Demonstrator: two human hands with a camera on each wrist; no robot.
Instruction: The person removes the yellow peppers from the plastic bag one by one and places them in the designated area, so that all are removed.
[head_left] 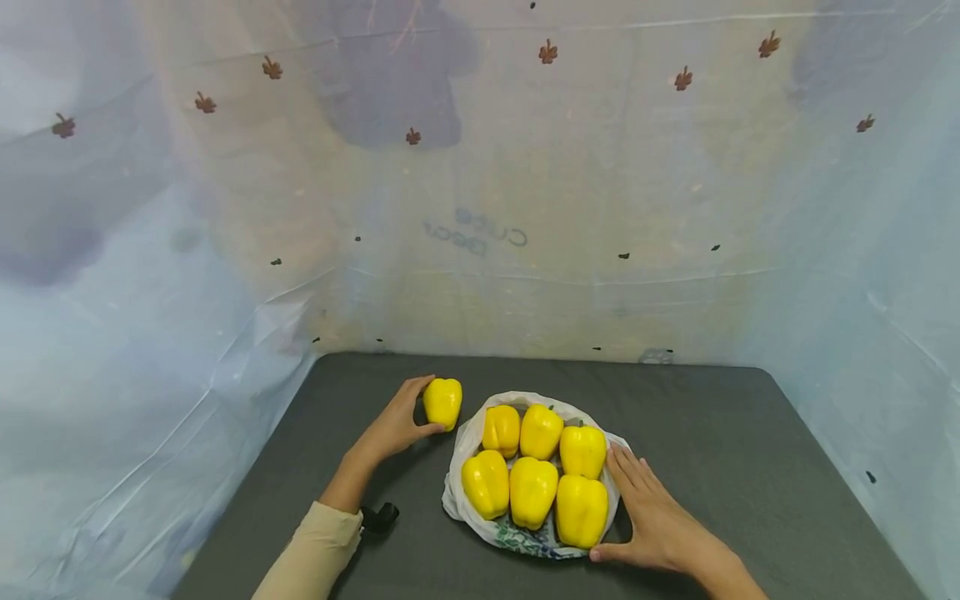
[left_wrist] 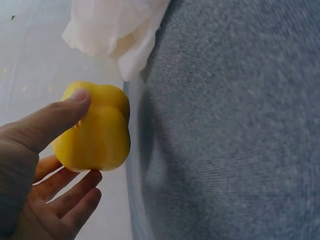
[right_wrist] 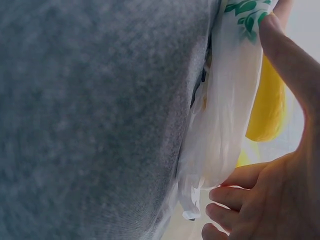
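Note:
My left hand (head_left: pixel 397 423) holds a yellow bell pepper (head_left: pixel 442 403) between thumb and fingers, to the left of a white plastic bag (head_left: pixel 459 500). In the left wrist view the thumb lies across the bell pepper (left_wrist: pixel 102 132), with fingertips beneath it. Several more yellow bell peppers (head_left: pixel 533 493) lie in the bag, whose rim is spread around them. At the bag's right side, my right hand (head_left: pixel 656 521) rests with fingers extended and thumb apart. The right wrist view shows its thumb and fingertips touching the bag (right_wrist: pixel 230 100), which has a green leaf print.
A dark grey table (head_left: pixel 712 450) bears the bag. Pale plastic sheeting (head_left: pixel 525 192) with small brown leaf shapes hangs behind the table and along both sides. A black strap (head_left: pixel 380 517) shows at the left wrist.

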